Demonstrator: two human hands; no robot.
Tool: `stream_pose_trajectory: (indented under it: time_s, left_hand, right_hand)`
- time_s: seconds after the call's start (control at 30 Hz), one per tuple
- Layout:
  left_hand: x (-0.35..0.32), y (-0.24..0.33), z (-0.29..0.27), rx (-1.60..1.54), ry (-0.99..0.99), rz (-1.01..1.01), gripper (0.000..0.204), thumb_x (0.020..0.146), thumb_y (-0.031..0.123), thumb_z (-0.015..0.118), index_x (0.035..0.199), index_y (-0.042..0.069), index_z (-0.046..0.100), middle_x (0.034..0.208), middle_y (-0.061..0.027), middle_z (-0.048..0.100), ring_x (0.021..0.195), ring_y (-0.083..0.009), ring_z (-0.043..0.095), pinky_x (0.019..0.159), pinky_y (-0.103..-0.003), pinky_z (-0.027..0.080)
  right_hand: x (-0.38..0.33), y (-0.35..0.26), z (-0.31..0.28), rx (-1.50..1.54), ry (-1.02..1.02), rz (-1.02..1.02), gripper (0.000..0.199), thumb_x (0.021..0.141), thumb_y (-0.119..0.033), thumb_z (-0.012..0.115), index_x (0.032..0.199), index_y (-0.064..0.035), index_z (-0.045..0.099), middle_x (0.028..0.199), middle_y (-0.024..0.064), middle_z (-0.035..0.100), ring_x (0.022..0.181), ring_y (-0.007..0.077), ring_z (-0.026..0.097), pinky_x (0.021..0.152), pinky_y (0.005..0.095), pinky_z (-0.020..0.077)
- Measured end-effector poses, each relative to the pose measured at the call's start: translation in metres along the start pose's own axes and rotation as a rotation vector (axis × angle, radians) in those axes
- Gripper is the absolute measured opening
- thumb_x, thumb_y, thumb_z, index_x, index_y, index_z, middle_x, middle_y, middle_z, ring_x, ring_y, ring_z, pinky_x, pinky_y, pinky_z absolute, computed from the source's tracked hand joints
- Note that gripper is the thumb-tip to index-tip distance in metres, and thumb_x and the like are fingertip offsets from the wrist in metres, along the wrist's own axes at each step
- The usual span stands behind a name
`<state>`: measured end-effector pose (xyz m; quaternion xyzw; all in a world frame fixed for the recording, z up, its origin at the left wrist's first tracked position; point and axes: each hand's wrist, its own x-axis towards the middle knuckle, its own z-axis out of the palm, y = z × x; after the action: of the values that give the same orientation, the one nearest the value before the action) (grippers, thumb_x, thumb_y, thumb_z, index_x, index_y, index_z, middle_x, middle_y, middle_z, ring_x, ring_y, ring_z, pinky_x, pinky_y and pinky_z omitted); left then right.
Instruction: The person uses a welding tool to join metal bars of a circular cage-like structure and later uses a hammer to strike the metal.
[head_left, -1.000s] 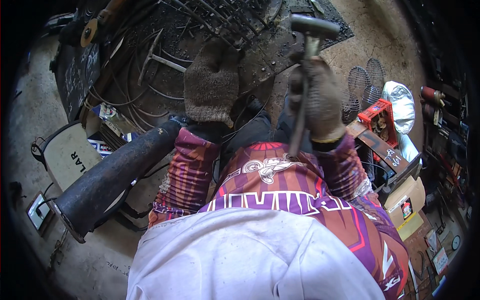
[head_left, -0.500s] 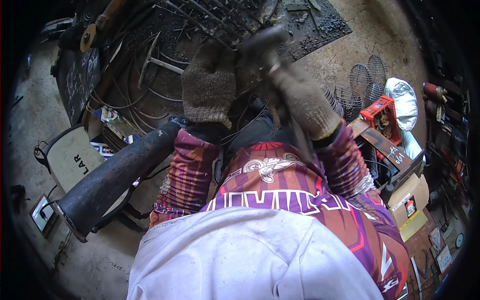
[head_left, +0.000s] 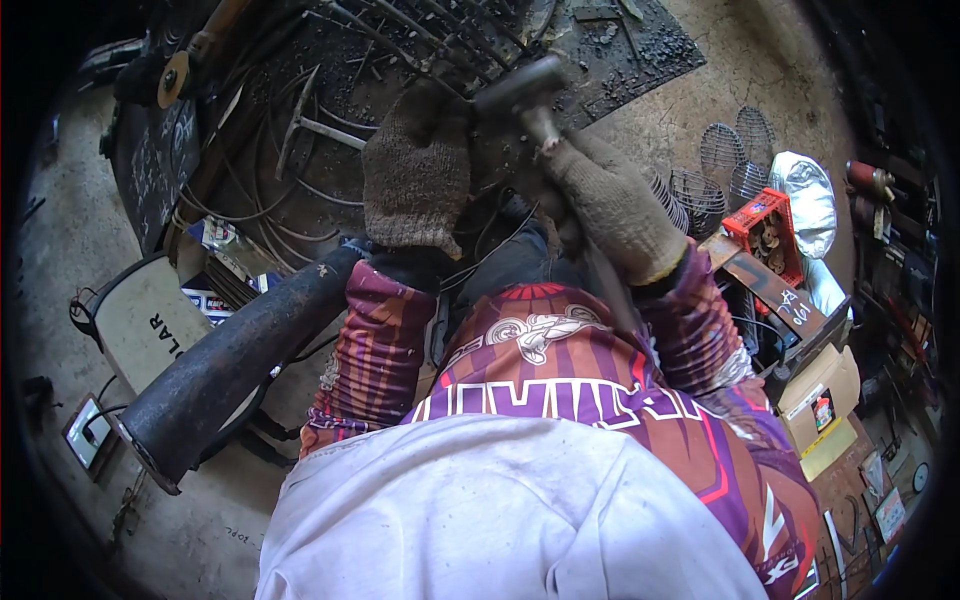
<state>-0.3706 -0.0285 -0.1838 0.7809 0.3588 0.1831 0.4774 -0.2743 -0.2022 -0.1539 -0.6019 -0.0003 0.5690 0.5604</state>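
Note:
My right hand (head_left: 610,205), in a knitted work glove, is closed around the handle of a hammer (head_left: 518,86). The dark hammer head is just beyond the fist, and the handle slants back toward my lap. To its left, my left hand (head_left: 415,180), in a similar dirty glove, is closed with the knuckles turned up. Whatever is in its fingers is hidden by the glove. Several long dark metal rods (head_left: 385,35) lie beyond the left hand. I cannot tell whether the left hand touches one of them.
A long dark pipe (head_left: 235,365) slants past my left forearm, beside a pale seat (head_left: 150,315). Left of my left hand lies a T-shaped metal tool (head_left: 325,128) among bent cables. On my right are a red crate (head_left: 745,215), wire coils (head_left: 720,150) and a cardboard box (head_left: 825,390).
The hammer was blurred by motion and now shows sharply, its head slightly lower and further left. My left hand has barely moved.

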Motion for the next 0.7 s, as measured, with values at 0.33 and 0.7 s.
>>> stream_pose_trajectory:
  time_s: [0.33, 0.7]
  left_hand:
    - [-0.001, 0.002, -0.003, 0.035, -0.057, -0.027, 0.021, 0.094, 0.017, 0.066, 0.111, 0.007, 0.073, 0.099, -0.0102, 0.075, 0.089, -0.0225, 0.072, 0.078, -0.036, 0.055]
    - [0.0, -0.005, 0.0, 0.074, -0.059, 0.007, 0.021, 0.093, 0.022, 0.065, 0.109, 0.01, 0.072, 0.102, -0.0153, 0.074, 0.095, -0.0361, 0.072, 0.081, -0.044, 0.055]
  right_hand:
    - [-0.002, 0.003, -0.001, 0.392, 0.187, -0.275, 0.031, 0.107, -0.037, 0.052, 0.112, -0.0057, 0.057, 0.077, 0.002, 0.06, 0.054, 0.0108, 0.057, 0.042, 0.0268, 0.0474]
    - [-0.005, -0.003, -0.018, 0.292, 0.131, -0.257, 0.033, 0.107, -0.034, 0.053, 0.11, -0.0024, 0.06, 0.077, 0.0032, 0.062, 0.054, 0.013, 0.059, 0.041, 0.0293, 0.0506]
